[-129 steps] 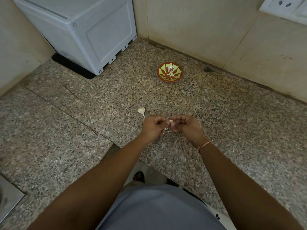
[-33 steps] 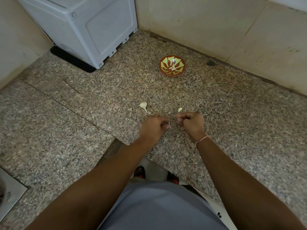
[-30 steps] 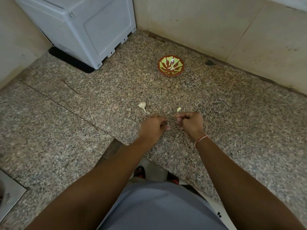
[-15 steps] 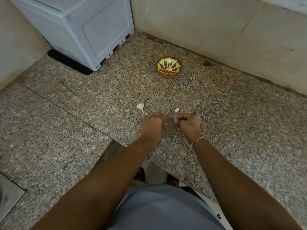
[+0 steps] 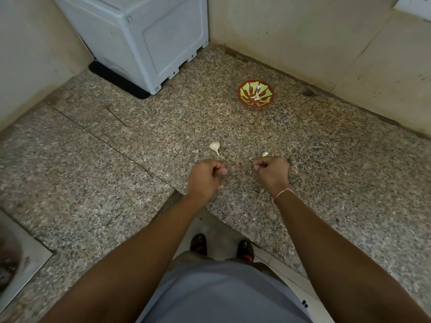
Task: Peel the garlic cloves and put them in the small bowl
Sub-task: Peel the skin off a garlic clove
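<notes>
Both fists, left hand (image 5: 205,177) and right hand (image 5: 272,170), curl closed, contents hidden; a garlic clove (image 5: 215,146) lies beside them, the small bowl (image 5: 255,94) well beyond.

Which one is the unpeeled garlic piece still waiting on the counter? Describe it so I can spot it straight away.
Start at the white appliance in the counter's back corner and come forward across the speckled granite countertop toward the hands. The unpeeled garlic piece lies just beyond the left hand. Unlike the smaller yellowish bit by the right hand, it is white, bulb-shaped and has a thin tail.
</notes>
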